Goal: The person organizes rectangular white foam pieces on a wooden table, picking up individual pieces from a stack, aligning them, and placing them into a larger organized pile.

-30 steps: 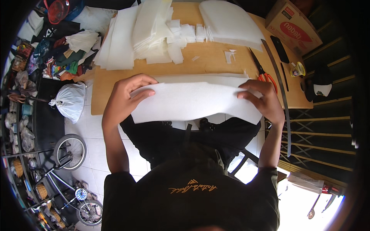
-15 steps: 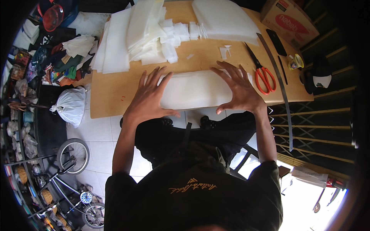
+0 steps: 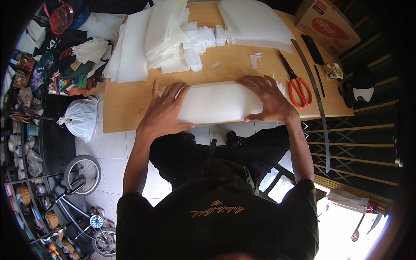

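A folded white foam sheet (image 3: 219, 102) lies on the near edge of the wooden table (image 3: 130, 104). My left hand (image 3: 164, 110) presses flat on its left end with the fingers spread. On the sheet's right end my right hand (image 3: 268, 99) also lies flat, fingers apart. Neither hand grips anything. Red-handled scissors (image 3: 297, 84) lie just right of my right hand.
Stacks of white foam sheets (image 3: 143, 47) and small cut pieces (image 3: 199, 41) fill the table's far side, with another stack (image 3: 255, 24) at the back right. A long curved blade (image 3: 314, 93), a tape roll (image 3: 334, 71) and a cardboard box (image 3: 327, 24) are at the right. A white bag (image 3: 82, 117) and bicycle (image 3: 82, 182) stand on the floor left.
The sheet that I held up with both hands a second ago now lies folded on the table, and both hands have flattened onto it.
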{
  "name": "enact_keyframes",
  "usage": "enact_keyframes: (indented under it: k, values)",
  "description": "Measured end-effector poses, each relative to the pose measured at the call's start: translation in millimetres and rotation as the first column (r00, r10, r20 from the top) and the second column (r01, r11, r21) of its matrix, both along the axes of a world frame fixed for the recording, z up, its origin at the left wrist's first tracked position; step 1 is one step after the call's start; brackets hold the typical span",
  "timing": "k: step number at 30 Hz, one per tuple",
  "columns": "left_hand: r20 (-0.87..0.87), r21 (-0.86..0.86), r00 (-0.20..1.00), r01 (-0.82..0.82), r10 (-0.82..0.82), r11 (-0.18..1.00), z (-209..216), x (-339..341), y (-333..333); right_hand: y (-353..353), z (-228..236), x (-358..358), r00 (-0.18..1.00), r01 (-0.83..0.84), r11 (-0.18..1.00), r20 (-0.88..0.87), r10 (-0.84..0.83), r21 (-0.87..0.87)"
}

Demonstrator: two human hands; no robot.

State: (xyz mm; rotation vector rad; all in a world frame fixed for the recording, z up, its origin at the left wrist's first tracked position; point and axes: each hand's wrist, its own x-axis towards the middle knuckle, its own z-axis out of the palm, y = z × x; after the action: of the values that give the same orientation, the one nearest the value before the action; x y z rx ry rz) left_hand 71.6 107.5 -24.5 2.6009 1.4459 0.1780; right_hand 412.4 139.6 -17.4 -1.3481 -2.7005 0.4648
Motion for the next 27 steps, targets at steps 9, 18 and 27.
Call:
enact_keyframes:
  k: [9,18,27]
  values:
    - [0.067,-0.018,0.996,-0.063,0.064,0.998,-5,-3,-2,-3,-1,4,0.998,0.022,0.999,-0.068,-0.019,0.041]
    - [0.227,-0.071,0.962,-0.139,0.151,0.988,14,-6,-14,-15,6,5,0.992,0.062,0.995,-0.111,-0.053,0.082]
    - [0.554,-0.346,0.798,-0.037,0.236,0.938,39,-76,-44,-35,48,36,0.915,-0.032,0.945,-0.389,-0.104,-0.326]
